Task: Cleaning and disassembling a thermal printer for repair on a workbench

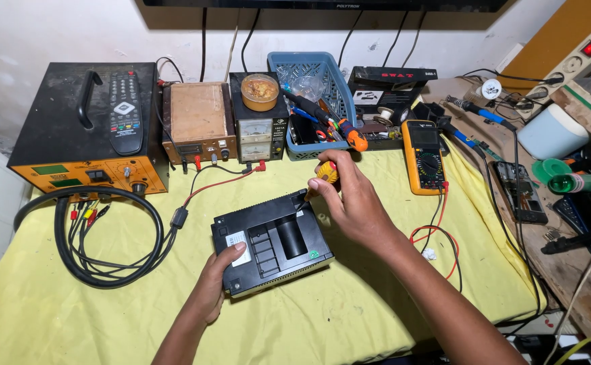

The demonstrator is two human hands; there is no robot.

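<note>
Nearest the camera, the left hand [211,287] is laid against the near left corner of a black plastic device [272,242], with the thumb pressed on its top and the fingers curled under the edge. This black box is set on the yellow cloth [349,318] covering the table, at the middle of the view. At its far right corner, a screwdriver with a yellow and red handle [326,174] is gripped by the closed right hand [349,203], its tip hidden against the casing. Behind, a yellow multimeter [424,157] and a blue basket [309,67] of tools are seen. A black coiled cable [106,236] is lying to the left, below an orange-fronted power supply [83,128] bearing a remote control [125,111].
</note>
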